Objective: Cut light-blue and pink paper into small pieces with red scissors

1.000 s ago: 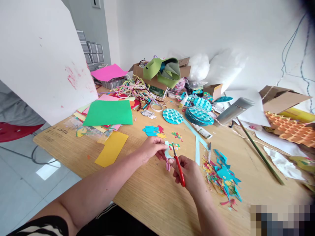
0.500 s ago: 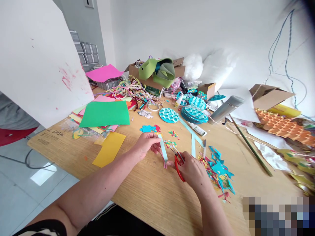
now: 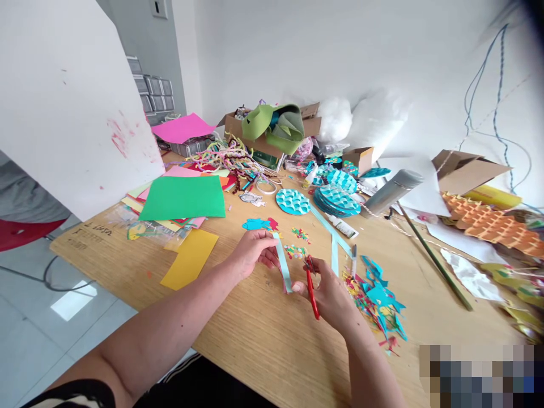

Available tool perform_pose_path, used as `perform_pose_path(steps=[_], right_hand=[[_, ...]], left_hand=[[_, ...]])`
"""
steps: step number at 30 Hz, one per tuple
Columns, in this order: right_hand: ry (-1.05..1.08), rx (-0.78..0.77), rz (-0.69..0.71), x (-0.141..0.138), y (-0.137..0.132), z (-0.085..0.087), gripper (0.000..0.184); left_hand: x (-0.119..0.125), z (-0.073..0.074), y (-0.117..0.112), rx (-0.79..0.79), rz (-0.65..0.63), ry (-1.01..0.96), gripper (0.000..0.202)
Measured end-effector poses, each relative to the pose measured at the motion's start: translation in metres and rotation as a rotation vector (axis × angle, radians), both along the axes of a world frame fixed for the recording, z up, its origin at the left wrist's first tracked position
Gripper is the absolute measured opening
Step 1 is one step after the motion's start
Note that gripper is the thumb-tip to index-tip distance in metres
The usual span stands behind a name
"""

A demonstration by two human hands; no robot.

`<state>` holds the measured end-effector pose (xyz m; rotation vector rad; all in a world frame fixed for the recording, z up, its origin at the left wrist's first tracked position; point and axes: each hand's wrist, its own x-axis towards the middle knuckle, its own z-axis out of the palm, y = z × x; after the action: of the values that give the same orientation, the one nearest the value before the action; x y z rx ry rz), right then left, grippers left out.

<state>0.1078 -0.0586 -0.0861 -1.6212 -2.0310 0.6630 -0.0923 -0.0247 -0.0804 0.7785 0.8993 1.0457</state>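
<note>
My left hand (image 3: pixel 257 250) pinches the top of a narrow light-blue paper strip (image 3: pixel 283 264), which slants down toward me; a bit of pink shows along its lower edge. Red-handled scissors (image 3: pixel 313 290) are in my right hand (image 3: pixel 334 292), whose thumb is close to the strip's lower end. Their blades are foreshortened, and I cannot tell whether they are apart. Just beyond lie small piles of coloured paper bits (image 3: pixel 295 251), and behind my left hand are blue fish cutouts (image 3: pixel 255 224) with a red one beside them.
Blue and red paper scraps (image 3: pixel 382 300) lie right of my right hand, near a pen (image 3: pixel 354 260) and more blue strips (image 3: pixel 334 252). Green sheets (image 3: pixel 182 196) and yellow paper (image 3: pixel 190 259) are at left. Decorated blue discs (image 3: pixel 293 202), a glue bottle (image 3: pixel 343 226) and a grey cylinder (image 3: pixel 393 192) stand farther back.
The scissors have turned in my right hand, their blades swinging away from the strip. The strip's lower end has shifted slightly; my left hand keeps its pinch.
</note>
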Motion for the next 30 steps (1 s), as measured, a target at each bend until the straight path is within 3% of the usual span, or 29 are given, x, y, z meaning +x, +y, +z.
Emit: perform_pose_path(steps=[5,10,14,18,22,26,30], right_hand=[[0.225,0.017,0.087,0.005,0.0,0.001,0.065],[0.421,0.009,0.192,0.007,-0.003,0.013,0.062],[0.562,0.054,0.125,0.005,-0.008,0.016,0.051],[0.686,-0.003,-0.008,0.004,-0.006,0.008,0.046],[0.862,-0.109,0.021,0.005,0.002,0.005,0.052],[1.023,-0.224,0.043,0.001,0.001,0.017,0.057],[1.135,-0.245,0.049,-0.004,-0.003,0.027,0.056]], left_hand=[[0.0,0.0,-0.001,0.01,-0.016,0.009,0.013],[0.0,0.0,-0.001,0.016,-0.018,-0.006,0.015],[0.0,-0.002,0.0,0.019,-0.034,-0.014,0.016],[0.001,-0.001,0.0,0.013,-0.03,-0.011,0.017],[0.001,0.0,-0.001,0.023,-0.045,-0.016,0.018],[0.002,0.001,-0.004,0.052,-0.138,0.018,0.019],[0.003,0.0,-0.007,0.119,-0.269,0.06,0.019]])
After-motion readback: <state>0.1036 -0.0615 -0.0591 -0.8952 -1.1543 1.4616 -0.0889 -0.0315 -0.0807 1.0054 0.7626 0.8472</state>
